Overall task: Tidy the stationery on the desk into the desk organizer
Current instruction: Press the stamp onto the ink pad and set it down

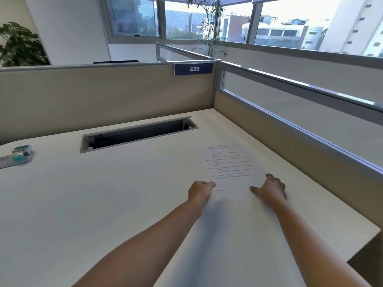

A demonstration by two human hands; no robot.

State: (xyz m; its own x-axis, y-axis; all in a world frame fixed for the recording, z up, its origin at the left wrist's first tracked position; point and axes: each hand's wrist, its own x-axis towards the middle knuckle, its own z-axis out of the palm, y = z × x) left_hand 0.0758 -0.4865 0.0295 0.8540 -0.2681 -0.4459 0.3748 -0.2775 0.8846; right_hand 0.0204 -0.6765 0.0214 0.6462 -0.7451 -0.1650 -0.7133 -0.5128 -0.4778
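Closest to you, your left hand (pixel 200 189) pinches the left edge of a printed sheet of paper (pixel 228 162) with curled fingers, thumb on top, while your right hand (pixel 271 188) grasps its right edge, thumb laid across the page and fingers bent over the margin. The sheet lies flat on the pale bench (pixel 103 193), right of centre and stretching away from you. Farther back an open cable slot (pixel 136 133) is cut into the bench, a tray (pixel 17 157) with teal items sits at the far left edge, well apart from the paper, and a blue plate (pixel 193 68) reading 439 hangs on the partition (pixel 103 94) behind.
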